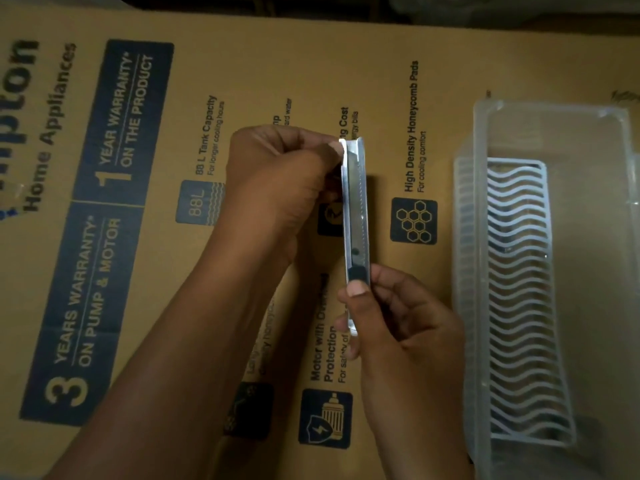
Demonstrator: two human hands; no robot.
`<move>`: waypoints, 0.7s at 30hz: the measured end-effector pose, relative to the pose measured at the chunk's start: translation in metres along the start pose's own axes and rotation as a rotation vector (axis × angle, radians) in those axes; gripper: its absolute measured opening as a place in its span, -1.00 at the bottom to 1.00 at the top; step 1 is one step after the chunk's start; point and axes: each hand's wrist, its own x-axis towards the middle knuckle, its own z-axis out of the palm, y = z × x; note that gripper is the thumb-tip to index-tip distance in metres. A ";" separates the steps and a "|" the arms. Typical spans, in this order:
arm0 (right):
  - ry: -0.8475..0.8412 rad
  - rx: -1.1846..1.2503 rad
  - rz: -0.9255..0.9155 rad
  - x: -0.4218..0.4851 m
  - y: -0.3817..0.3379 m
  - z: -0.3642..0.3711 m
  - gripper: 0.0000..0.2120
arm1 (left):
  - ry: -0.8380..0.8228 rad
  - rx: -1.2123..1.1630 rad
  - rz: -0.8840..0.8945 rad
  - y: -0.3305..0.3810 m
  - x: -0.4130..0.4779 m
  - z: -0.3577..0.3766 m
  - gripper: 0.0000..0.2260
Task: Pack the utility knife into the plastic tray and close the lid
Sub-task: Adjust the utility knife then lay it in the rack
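A slim silver utility knife [355, 216] with a black slider is held above the cardboard, its long axis running away from me. My left hand [277, 181] pinches its far end, and my right hand [405, 327] grips its near end, thumb on the black slider. To the right lies a clear plastic tray [465, 237] with a wavy slotted insert inside. A clear flat part, possibly its lid [554, 133], extends from its far end. The knife is left of the tray and apart from it.
Everything rests on a large brown cardboard box [156, 306] printed with dark blue warranty panels and icons. A dark gap runs along the far edge of the box.
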 end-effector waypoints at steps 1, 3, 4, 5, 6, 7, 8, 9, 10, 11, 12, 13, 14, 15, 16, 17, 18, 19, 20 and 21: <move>0.005 0.006 0.003 0.001 -0.001 0.000 -0.87 | 0.001 -0.001 0.012 -0.001 0.002 0.003 -0.83; 0.014 0.013 0.007 0.003 -0.002 0.000 -0.87 | -0.015 -0.006 0.027 -0.003 0.003 0.007 -0.84; 0.017 0.020 0.009 0.004 -0.002 0.000 -0.86 | -0.044 -0.002 0.025 -0.005 0.002 0.008 -0.85; 0.018 0.029 0.012 0.004 -0.003 0.001 -0.85 | -0.085 0.012 0.020 -0.007 0.001 0.007 -0.85; 0.017 0.039 0.014 0.005 -0.004 0.001 -0.85 | -0.127 0.031 0.011 -0.009 0.000 0.007 -0.83; 0.016 0.049 0.012 0.005 -0.005 0.001 -0.84 | -0.162 0.058 0.002 -0.011 -0.002 0.006 -0.82; 0.015 0.060 0.009 0.005 -0.005 0.001 -0.84 | -0.185 0.086 -0.008 -0.013 -0.004 0.004 -0.84; 0.013 0.065 0.004 0.005 -0.005 0.001 -0.83 | -0.204 0.105 -0.013 -0.015 -0.004 0.003 -0.88; 0.008 0.064 0.004 0.006 -0.005 0.001 -0.83 | -0.217 0.113 -0.018 -0.016 -0.004 0.001 -0.94; 0.002 0.062 0.007 0.006 -0.004 0.001 -0.83 | -0.225 0.115 -0.017 -0.017 -0.004 0.001 -0.93; -0.004 0.064 0.014 0.006 -0.004 0.001 -0.83 | -0.228 0.116 -0.015 -0.017 -0.003 0.000 -0.87; -0.010 0.066 0.019 0.006 -0.003 0.001 -0.83 | -0.227 0.107 -0.018 -0.018 -0.002 0.000 -0.84; -0.013 0.062 0.019 0.006 -0.004 0.002 -0.84 | -0.219 0.098 -0.020 -0.018 -0.001 0.000 -0.84; -0.015 0.054 0.009 0.007 -0.005 0.003 -0.84 | -0.211 0.095 -0.018 -0.017 0.000 0.001 -0.84; -0.012 0.046 -0.003 0.007 -0.006 0.004 -0.84 | -0.205 0.098 -0.015 -0.017 0.000 0.002 -0.83; -0.008 0.035 -0.014 0.007 -0.006 0.005 -0.84 | -0.201 0.103 -0.015 -0.017 0.000 0.002 -0.83; -0.002 0.025 -0.019 0.007 -0.007 0.006 -0.84 | -0.199 0.101 -0.015 -0.017 0.001 0.003 -0.84; 0.006 0.012 -0.025 0.007 -0.007 0.006 -0.84 | -0.199 0.092 -0.019 -0.017 0.000 0.002 -0.86; 0.012 -0.010 -0.033 0.008 -0.008 0.006 -0.84 | -0.200 0.079 -0.027 -0.017 -0.001 0.002 -0.88; 0.016 -0.040 -0.048 0.008 -0.008 0.006 -0.84 | -0.203 0.067 -0.036 -0.016 -0.002 0.002 -0.89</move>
